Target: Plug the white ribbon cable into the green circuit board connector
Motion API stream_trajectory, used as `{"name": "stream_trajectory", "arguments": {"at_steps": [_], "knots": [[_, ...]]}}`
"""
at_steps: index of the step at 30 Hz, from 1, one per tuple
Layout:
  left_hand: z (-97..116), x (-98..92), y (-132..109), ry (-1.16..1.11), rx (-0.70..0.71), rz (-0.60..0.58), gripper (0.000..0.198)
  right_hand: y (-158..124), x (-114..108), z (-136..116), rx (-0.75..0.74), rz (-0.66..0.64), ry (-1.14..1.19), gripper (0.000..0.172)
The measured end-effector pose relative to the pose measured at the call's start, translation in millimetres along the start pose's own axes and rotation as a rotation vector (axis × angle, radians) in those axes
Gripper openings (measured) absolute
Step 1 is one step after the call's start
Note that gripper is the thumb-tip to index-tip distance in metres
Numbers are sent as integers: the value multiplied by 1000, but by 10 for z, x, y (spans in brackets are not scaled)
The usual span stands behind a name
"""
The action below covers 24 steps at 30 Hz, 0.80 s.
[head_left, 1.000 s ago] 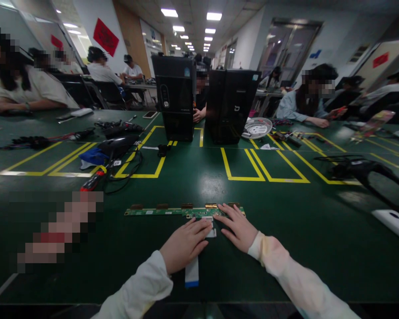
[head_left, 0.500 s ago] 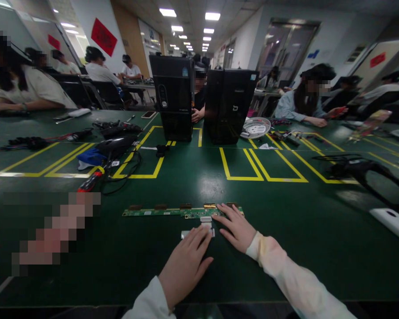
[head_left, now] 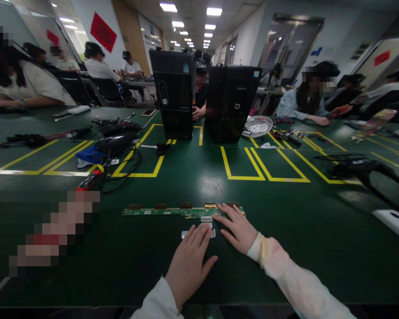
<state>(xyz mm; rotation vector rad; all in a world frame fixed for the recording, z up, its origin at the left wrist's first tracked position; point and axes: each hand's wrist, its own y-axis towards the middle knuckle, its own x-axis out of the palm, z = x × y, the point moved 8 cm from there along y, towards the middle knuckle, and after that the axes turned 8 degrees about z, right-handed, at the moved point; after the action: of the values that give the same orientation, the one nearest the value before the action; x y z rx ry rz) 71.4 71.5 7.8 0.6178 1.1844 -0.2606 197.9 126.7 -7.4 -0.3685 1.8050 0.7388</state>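
Note:
A long, narrow green circuit board point(head_left: 159, 212) lies flat across the table in front of me, with several brown tabs along its far edge. My right hand point(head_left: 238, 228) rests over the board's right end, fingers spread and open. At the board's near edge is a pale connector point(head_left: 206, 219). Just below it, the extended fingertips of my left hand point(head_left: 192, 261) lie on a white, flat ribbon-like piece point(head_left: 186, 234), its thumb held out to the side. Part of that piece is hidden under the fingers, and whether it joins the connector is unclear.
Two black computer towers point(head_left: 174, 97) point(head_left: 232, 104) stand beyond the board. Cables and a black device point(head_left: 116, 142) lie to the left, near a red-and-black tool handle point(head_left: 90, 179). A white basket point(head_left: 257, 126), a black frame point(head_left: 362, 170) and a white object point(head_left: 394, 226) are right.
My left hand has shifted slightly to the right, its fingertips still at the white piece. My right hand stays on the board's right end.

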Motion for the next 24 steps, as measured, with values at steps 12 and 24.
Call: {"name": "stream_trajectory", "arguments": {"at_steps": [12,24], "knots": [[-58,-93,42,-80,18,-4,45,3,-11,-8,9,-8,-4,46],[-814,-497,-404,44,-280,213,28,6,-28,-4,35,-17,-2,45]]}}
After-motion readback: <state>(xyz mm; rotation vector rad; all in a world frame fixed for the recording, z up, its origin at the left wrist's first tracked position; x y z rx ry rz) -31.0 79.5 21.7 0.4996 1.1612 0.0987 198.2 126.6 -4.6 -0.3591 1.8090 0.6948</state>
